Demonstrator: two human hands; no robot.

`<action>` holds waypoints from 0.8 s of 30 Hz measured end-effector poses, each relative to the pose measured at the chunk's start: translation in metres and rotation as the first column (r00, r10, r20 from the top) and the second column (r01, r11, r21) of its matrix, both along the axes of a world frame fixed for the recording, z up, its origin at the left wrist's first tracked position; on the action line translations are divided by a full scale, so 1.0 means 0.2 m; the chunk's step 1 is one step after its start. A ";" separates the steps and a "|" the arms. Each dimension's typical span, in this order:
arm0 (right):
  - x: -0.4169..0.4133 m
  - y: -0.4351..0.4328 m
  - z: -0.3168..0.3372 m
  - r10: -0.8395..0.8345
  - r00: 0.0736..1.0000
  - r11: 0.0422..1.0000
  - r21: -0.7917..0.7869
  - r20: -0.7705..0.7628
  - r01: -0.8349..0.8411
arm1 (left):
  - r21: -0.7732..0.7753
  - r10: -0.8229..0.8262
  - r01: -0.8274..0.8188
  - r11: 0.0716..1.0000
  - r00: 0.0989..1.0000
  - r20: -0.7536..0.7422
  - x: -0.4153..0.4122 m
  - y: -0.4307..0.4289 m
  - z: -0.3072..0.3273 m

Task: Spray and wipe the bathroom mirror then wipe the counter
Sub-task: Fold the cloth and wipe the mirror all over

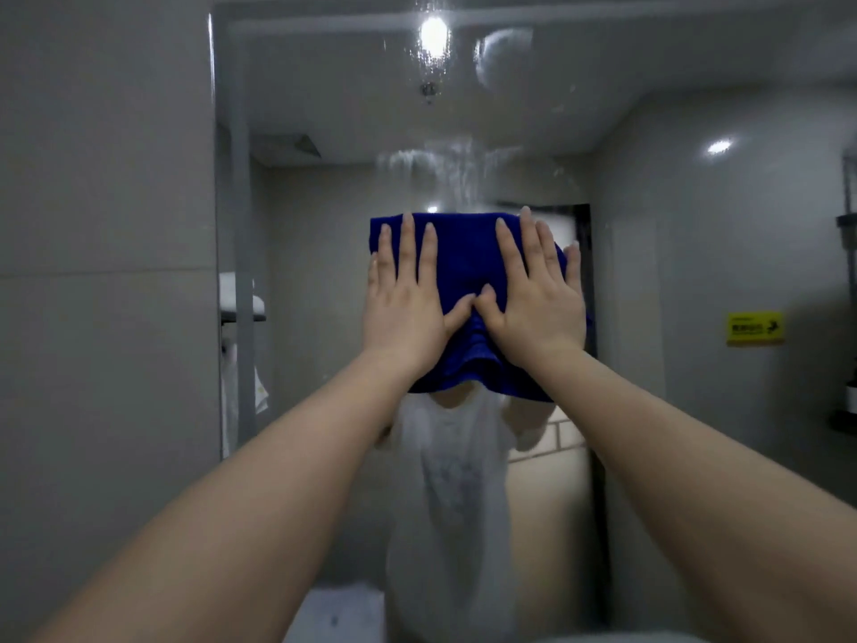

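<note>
Grey glossy tiles (102,225) cover the bathroom wall to the left of a large mirror (324,225), whose glass reflects a bright ceiling light (433,32), a doorway and a person in a white top. Wet streaks and droplets (445,169) cling to the upper glass, above the hands. A yellow sign (755,328) shows at the right; its dark writing is too blurred to read. A deep blue cloth (463,252), soft and bunched into folds along its lower edge, lies flat against the middle of the mirror. The left hand (403,308) and the right hand (533,304) press it side by side, palms down, fingers straight and spread, thumbs almost meeting at the centre.
</note>
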State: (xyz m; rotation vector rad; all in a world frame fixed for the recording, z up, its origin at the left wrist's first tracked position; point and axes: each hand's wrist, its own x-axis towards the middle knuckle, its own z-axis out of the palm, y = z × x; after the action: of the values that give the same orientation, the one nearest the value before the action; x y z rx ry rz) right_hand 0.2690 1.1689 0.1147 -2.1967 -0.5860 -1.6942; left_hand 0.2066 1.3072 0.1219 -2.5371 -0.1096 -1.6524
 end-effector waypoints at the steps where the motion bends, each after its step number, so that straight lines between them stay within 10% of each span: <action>1: 0.00 0.00 0.07 -0.007 1.000 1.000 0.006 0.004 0.007 | 0.016 0.000 0.000 1.000 1.000 -0.004 0.00 0.00 0.08; 24: 0.05 -0.13 0.74 -0.016 0.993 0.994 -0.102 0.117 0.028 | 0.167 -0.031 -0.012 0.986 0.967 0.253 0.11 0.01 0.68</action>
State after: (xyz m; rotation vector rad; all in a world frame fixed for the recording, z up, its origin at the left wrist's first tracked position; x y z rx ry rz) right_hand 0.2798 1.1436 0.2621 -2.1927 -0.6955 -1.8524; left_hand 0.2290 1.3089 0.2581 -2.1990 0.0195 -1.8974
